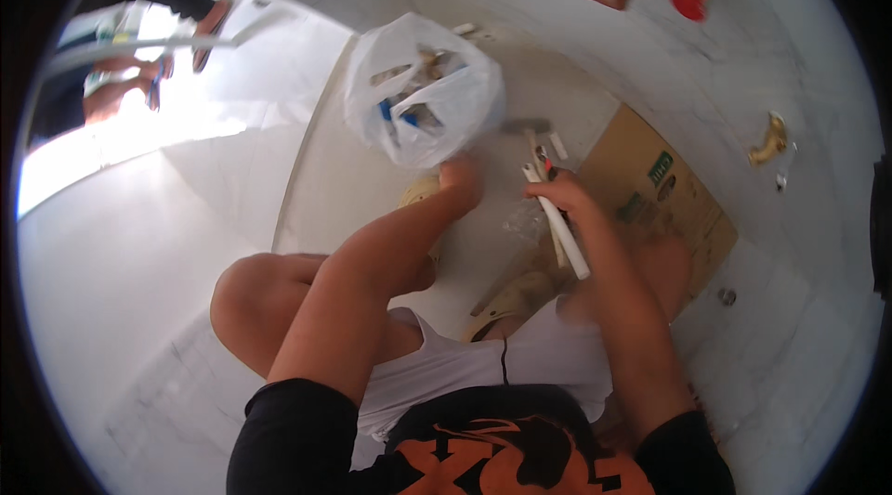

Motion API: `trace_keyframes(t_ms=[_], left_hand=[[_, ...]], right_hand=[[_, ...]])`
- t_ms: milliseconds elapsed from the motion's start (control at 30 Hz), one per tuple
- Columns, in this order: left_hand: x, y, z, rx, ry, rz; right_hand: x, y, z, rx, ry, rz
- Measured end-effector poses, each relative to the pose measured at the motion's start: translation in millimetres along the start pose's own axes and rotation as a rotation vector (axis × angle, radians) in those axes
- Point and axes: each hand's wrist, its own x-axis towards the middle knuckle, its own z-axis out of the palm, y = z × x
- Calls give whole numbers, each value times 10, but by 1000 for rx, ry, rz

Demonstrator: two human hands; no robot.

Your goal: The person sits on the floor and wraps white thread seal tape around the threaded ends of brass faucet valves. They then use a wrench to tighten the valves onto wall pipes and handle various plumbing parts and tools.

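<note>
Left hand [462, 181]: at the near edge of the bag [471, 100]; fingers blurred, grip cannot be told.
Right hand [562, 190]: closed around the pipe [570, 241], apart from the left hand.
Pipe: white, straight; slants from the right hand back toward the person.
Bag: white plastic, on the floor [321, 207], left of the pipe; mixed items show inside.
Hammer [525, 125]: dark head, beyond the right hand.
Cardboard [641, 156]: flat, to the right of the hammer.
Brass fitting [769, 140]: on the wall [725, 86], far right.
</note>
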Motion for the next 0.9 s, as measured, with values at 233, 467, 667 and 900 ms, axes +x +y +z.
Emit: trace_keyframes(t_ms=[233,467,667,900], left_hand=[[-829,-718,-1157,-246,-487,558],[-874,-1378,-1967,-422,275,57],[-256,-1040,-1607,-627,571,-191],[-586,-747,-1360,-446,571,123]], right_hand=[[22,20,47,185,-77,-48],[90,-83,127,107,-47,-80],[-93,-176,-43,217,32,-175],[-224,-94,-266,178,274,-257]])
